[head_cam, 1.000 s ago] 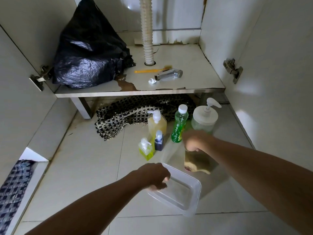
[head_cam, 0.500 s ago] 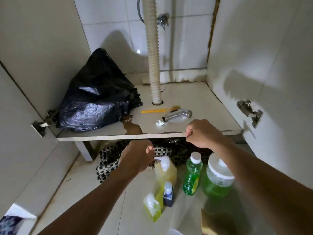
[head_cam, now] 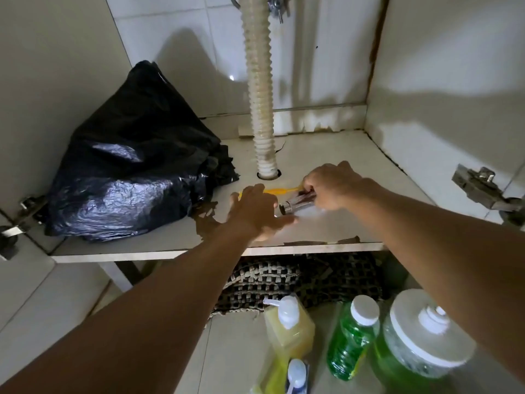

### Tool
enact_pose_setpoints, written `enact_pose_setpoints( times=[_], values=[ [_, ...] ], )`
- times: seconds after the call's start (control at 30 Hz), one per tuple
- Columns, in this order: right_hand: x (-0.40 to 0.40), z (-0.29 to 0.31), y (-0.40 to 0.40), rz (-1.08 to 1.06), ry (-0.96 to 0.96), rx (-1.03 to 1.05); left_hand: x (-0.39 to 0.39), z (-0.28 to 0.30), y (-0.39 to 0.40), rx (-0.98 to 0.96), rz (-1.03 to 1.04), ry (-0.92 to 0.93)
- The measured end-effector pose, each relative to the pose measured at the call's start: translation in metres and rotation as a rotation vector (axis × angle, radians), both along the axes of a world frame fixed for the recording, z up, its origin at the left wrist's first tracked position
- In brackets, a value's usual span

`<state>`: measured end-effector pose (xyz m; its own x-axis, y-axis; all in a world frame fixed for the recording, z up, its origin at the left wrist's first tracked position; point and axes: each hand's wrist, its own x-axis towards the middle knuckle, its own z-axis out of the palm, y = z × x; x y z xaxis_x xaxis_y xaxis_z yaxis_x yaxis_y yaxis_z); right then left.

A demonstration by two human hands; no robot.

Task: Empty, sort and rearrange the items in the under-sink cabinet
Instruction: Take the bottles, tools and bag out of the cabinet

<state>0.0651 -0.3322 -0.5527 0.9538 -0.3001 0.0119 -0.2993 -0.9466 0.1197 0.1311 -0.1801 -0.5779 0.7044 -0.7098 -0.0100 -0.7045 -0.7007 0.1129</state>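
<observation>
Inside, the right hand (head_cam: 329,184) curls round a shiny metal cylinder (head_cam: 298,203), beside it the left hand (head_cam: 255,211) lying flat, fingers spread.

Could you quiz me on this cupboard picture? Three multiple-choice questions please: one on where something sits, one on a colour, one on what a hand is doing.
1. Where does the black bag sit?
A. on the cabinet floor, left of the drain hose
B. on the tiles beside the bottles
C. hanging from the hose

2. What colour is the liquid in the small bottle with the white screw cap?
A. blue
B. green
C. red

3. What is the right hand doing?
A. resting flat on the tiles
B. pulling the hose
C. gripping the shiny metal fitting

Answers: 1 A, the bag rests on the raised board at left. 2 B, the liquid shows bright green. 3 C, its fingers curl round the metal piece.
</observation>
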Motion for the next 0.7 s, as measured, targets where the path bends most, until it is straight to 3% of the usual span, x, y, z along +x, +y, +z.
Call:
enact_pose_setpoints(
  times=[0.3, 0.47, 0.7],
  values=[
    [-0.011, -0.006, -0.019, -0.075, 0.044, -0.072, 0.032, 0.015, -0.021, 0.209, -0.059, 0.037],
    [-0.027, -0.005, -0.021, -0.139, 0.04, -0.06, 0.039, 0.018, -0.029, 0.144, -0.069, 0.197],
    [-0.04, -0.006, -0.012, -0.172, -0.024, -0.066, 0.026, 0.015, -0.042, 0.255, -0.113, -0.033]
  ],
)
